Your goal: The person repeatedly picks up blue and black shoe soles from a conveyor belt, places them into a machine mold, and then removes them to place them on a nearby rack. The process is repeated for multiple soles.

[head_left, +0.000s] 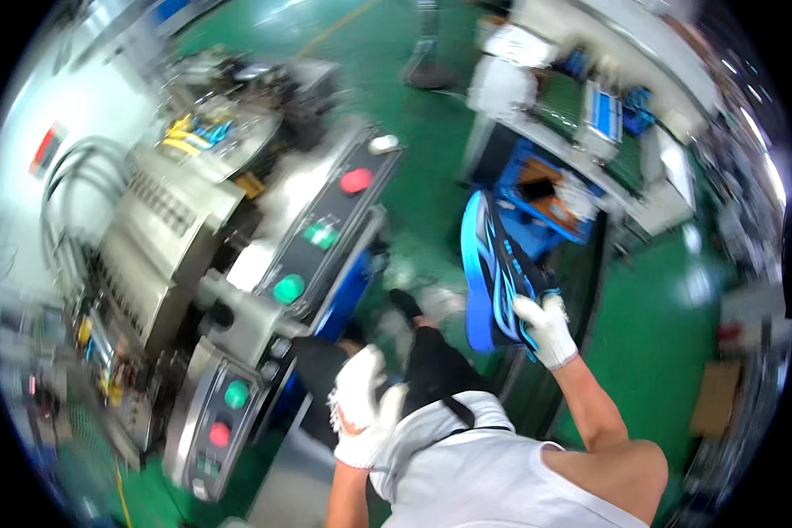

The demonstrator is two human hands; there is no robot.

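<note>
In my right hand (547, 330), which wears a white knit glove, are several shoe soles (477, 273) bunched together, blue, light blue and black. The fingers grip them at the end nearest me, and the rest extends away over the floor. My left hand (361, 407), in the same kind of glove, is raised in front of my waist. Its thumb stands apart from the slightly bent fingers, and nothing shows between them. To its left is a machine's control panel (306, 238) with red and green round buttons.
A second button panel (209, 422) juts out at the lower left. Behind it stands a metal machine (163, 220) with hoses and yellow and blue pieces on top. On the right, a long workbench (607, 167) carries trays, with a blue bin (524, 211) below. The floor (422, 145) is green.
</note>
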